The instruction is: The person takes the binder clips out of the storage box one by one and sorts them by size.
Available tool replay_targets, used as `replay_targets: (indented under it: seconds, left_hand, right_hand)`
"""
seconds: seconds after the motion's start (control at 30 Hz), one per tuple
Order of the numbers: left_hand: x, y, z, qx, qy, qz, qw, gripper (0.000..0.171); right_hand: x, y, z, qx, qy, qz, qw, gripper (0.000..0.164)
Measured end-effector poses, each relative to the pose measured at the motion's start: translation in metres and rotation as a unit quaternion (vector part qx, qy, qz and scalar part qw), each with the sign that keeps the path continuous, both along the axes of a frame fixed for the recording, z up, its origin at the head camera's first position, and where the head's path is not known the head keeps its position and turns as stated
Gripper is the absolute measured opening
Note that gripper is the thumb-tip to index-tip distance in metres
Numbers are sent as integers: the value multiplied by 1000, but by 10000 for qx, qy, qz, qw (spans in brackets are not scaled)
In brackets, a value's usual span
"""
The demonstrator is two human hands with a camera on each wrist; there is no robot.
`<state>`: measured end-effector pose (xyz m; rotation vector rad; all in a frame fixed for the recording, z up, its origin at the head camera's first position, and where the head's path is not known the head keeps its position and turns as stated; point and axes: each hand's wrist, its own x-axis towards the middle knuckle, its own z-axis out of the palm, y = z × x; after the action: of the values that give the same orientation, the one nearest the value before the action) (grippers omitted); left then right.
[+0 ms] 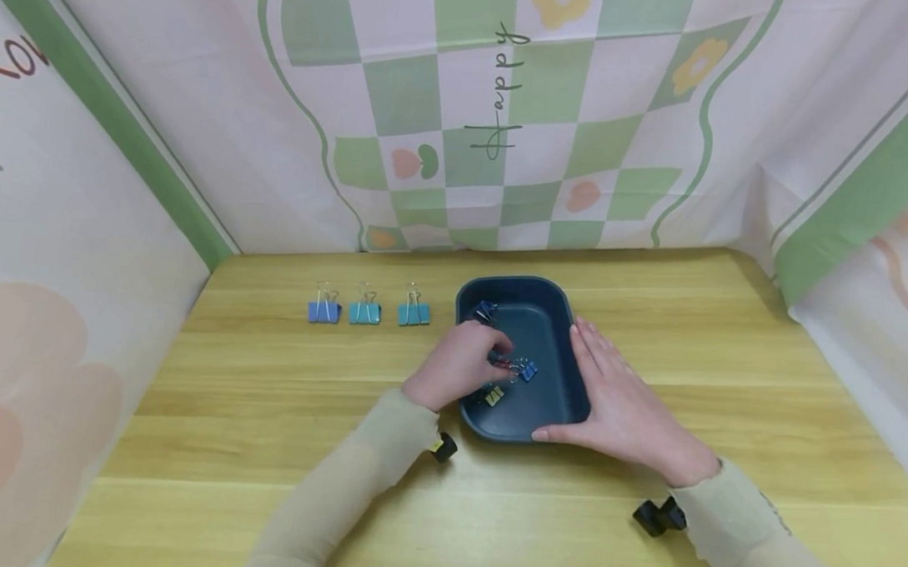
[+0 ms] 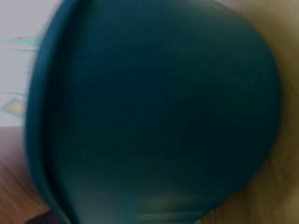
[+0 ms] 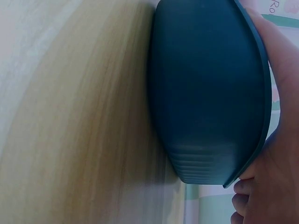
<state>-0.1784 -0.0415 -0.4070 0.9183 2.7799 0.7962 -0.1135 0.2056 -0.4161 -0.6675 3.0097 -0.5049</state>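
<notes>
Straight-fingered, my right hand (image 1: 622, 404) braces the tray (image 1: 531, 324); my left hand (image 1: 459, 361) is inside, grip unclear. I'd pinch the red clip (image 1: 502, 364), likely light and stiff, mid-body.

Small clips (image 1: 527, 370), one apparently red, inside a dark blue tray (image 1: 535, 330)

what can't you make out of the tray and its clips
Head view: the left hand covers part of the dark teal rounded-rectangular tray, so its small coloured metal binder clips can't be surely counted.
Head view: the red object by the fingers is too small to identify.
Left wrist view: blurred; tray's outer wall hides the clips.
Right wrist view: wall hides contents; upper edge cuts off the tray.
</notes>
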Motion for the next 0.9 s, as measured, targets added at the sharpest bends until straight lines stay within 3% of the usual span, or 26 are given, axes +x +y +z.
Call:
replay_targets:
  seconds: [0.13, 0.23, 0.43, 0.5, 0.7, 0.9]
  left_hand:
    - [0, 3, 1, -531, 330, -192, 9979, 17]
    - [0, 5, 1, -592, 408, -204, 9972, 11]
    - [-3, 4, 3, -152, -23, -140, 9998, 13]
    - [-4, 4, 4, -193, -93, -162, 9996, 13]
    - [-5, 4, 8, -447, -79, -391, 9982, 20]
    - [-7, 2, 8, -522, -332, -648, 9960, 44]
  right_hand:
    - [0, 0, 1, -19, -45, -8, 10000, 142]
    - [0, 0, 1, -21, -44, 1, 10000, 142]
    - [0, 0, 0, -17, -17, 8, 10000, 143]
    - [0, 0, 0, -26, -13, 13, 10000, 143]
    - [0, 1, -2, -45, 19, 43, 10000, 144]
    - [0, 0, -2, -19, 49, 43, 10000, 144]
